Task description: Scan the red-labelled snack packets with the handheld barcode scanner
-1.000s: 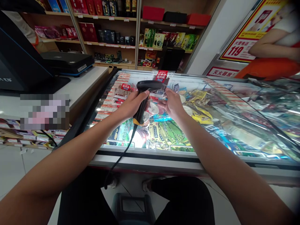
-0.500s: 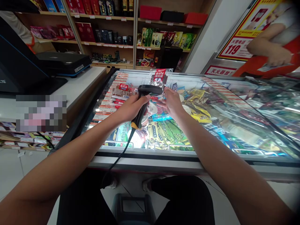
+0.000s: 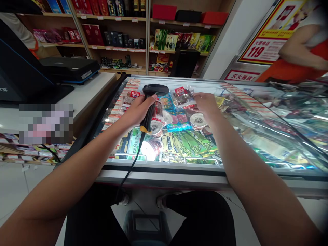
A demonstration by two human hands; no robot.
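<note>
Left fingers wrapped round black barcode scanner; right fingers pinching edge of red-labelled clear packet over display freezer.

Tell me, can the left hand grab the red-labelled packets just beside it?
Probably not as things stand: the left hand is gripping the black scanner, though the packets lie close by.

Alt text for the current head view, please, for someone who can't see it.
A person's left hand grips a corded black handheld scanner over a glass-topped display case, while the right hand holds a clear packet with a red label by its edge. Packaged goods fill the case; stocked shelves stand behind.
</note>
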